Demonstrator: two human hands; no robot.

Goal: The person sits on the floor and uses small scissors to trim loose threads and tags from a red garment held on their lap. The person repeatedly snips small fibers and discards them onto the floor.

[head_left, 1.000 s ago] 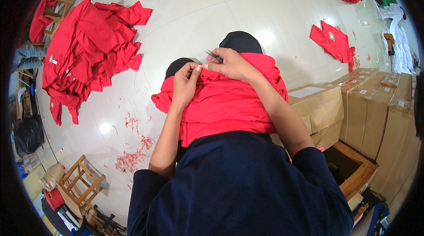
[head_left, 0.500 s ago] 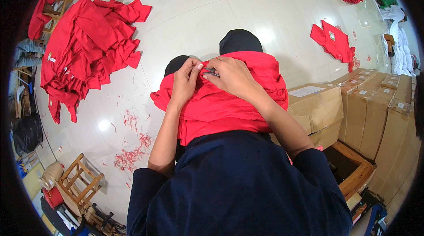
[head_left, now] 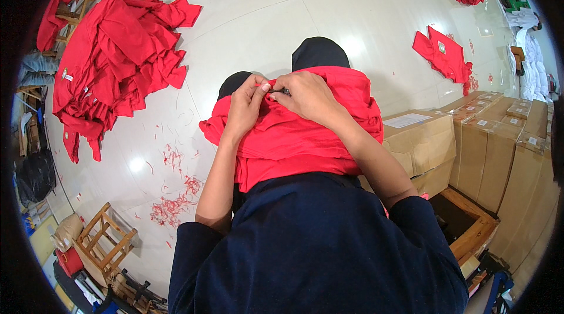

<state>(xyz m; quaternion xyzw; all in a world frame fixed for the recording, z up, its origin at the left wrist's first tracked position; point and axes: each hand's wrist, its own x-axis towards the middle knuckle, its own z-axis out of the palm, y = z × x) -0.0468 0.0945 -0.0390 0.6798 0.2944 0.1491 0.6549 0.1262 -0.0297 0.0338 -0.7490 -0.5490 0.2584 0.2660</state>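
Observation:
A red garment [head_left: 294, 149] lies bunched across my lap, over my dark-clad knees. My left hand [head_left: 246, 107] pinches its far edge between thumb and fingertips. Close beside it, my right hand [head_left: 308, 97] is closed around a pair of small dark thread snips [head_left: 276, 91]. Their tips point left, toward the pinched fabric at my left fingertips. Most of the snips is hidden by the right fingers, and I cannot make out whether the blades touch a thread.
A heap of red garments [head_left: 114, 61] lies on the floor at left, and a single red garment [head_left: 443, 55] at far right. Red thread scraps [head_left: 176, 202] litter the tiles. Cardboard boxes [head_left: 423, 143] stand close on my right; a wooden stool [head_left: 107, 237] is at lower left.
The snips' blades, plainly visible before, now show less as my right fingers close over them. Both hands stay at nearly the same spot on the red garment.

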